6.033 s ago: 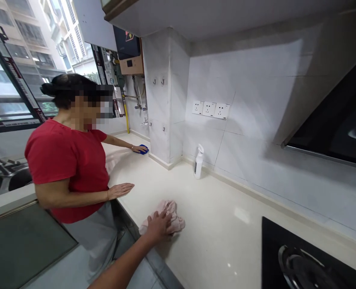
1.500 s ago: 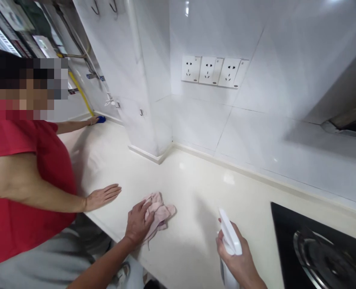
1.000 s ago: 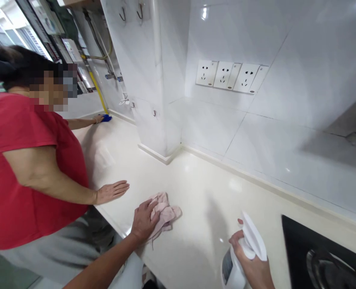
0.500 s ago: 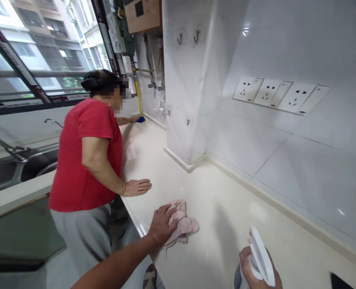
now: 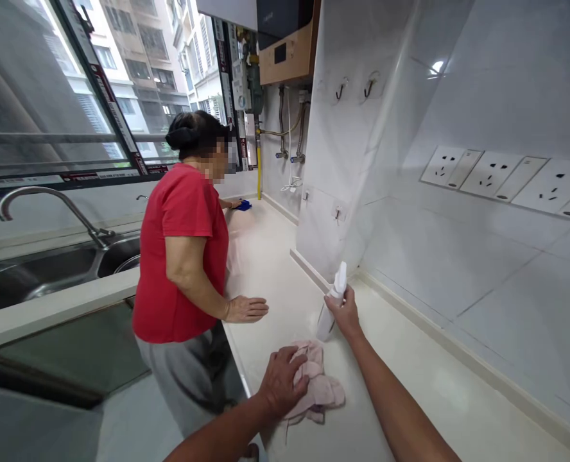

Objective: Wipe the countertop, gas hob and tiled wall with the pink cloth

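Note:
My left hand (image 5: 285,382) presses down on a crumpled pink cloth (image 5: 321,385), its fingers curled over the cloth's left side. The cloth lies on the cream countertop (image 5: 275,276) near the front edge. My right hand (image 5: 345,311) is wrapped around the neck of a white spray bottle (image 5: 327,324), which leans a little to the right. The bottle's lower end is just beyond the cloth; whether it touches the counter I cannot tell. My right fingers partly hide its upper body.
A co-worker in a red shirt (image 5: 183,256) leans over the counter at left, one hand (image 5: 246,309) flat on it, the other at a blue cloth (image 5: 242,205). A wall pillar (image 5: 336,173) juts out ahead. Sockets (image 5: 490,176) line the right wall; a sink (image 5: 49,273) is far left.
My right hand has carried the spray bottle forward and left, beside the cloth. My left hand remains on the cloth. The view has turned left, shifting the surroundings rightward.

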`<state>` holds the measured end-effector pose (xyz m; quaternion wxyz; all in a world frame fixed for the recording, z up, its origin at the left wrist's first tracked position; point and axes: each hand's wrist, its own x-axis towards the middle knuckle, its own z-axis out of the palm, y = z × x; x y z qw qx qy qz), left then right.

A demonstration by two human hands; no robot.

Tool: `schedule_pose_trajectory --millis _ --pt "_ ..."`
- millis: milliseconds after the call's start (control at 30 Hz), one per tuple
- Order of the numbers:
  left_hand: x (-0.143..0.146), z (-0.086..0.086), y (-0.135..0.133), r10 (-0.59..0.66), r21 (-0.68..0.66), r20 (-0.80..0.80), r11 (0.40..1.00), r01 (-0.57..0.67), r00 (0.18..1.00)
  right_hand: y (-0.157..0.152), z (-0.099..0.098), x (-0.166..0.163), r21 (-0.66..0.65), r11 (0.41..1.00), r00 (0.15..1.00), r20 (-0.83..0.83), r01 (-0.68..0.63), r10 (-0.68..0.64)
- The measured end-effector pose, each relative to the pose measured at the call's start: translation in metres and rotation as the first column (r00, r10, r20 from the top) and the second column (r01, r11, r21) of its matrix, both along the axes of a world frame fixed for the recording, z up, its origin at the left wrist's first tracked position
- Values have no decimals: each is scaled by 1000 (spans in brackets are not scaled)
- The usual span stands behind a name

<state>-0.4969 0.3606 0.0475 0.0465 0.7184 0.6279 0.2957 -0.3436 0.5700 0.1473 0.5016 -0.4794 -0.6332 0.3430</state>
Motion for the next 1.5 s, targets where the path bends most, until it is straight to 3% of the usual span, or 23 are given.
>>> schedule_pose_trajectory --millis 167,300,367,467,600,667,833,1033,1200,1367,1500 --pt "0 -3 0 0 -7 13 1000 0 1000 34 -16 -22 -7 999 996 74 -51 52" --pt "0 -2 0 -5 -21 19 1000 5 1000 29 -30 -18 -12 999 993 101 -51 52" --pt "-1 -3 0 -9 -31 21 999 9 1000 7 -44 -13 -14 1000 994 109 -7 9" --pt "-2 -3 1 -13 -39 28 999 14 1000 -55 -78 -8 15 1000 988 152 15 -17" --pt "-7 -3 4 -38 -65 40 997 41 998 -149 -125 -7 139 975 919 379 -175 111" --pt "-10 -2 5 -59 -83 33 995 62 998 -177 -138 -3 159 956 849 511 -248 135" --pt "-8 0 9 -127 -98 39 987 130 991 -193 -143 25 81 969 739 663 -232 121" --pt "45 -5 8 -231 -136 49 962 236 972 -223 -145 82 24 992 701 710 -128 73" --pt "104 -5 -2 -448 -175 55 876 450 892 -266 -156 142 77 997 701 711 6 -59" --pt "159 -5 -13 -644 -251 97 722 645 759 -304 -163 195 156 971 666 707 184 -240" --pt "179 -12 -32 -747 -286 129 601 746 652 -333 -157 236 166 953 649 701 253 -294"
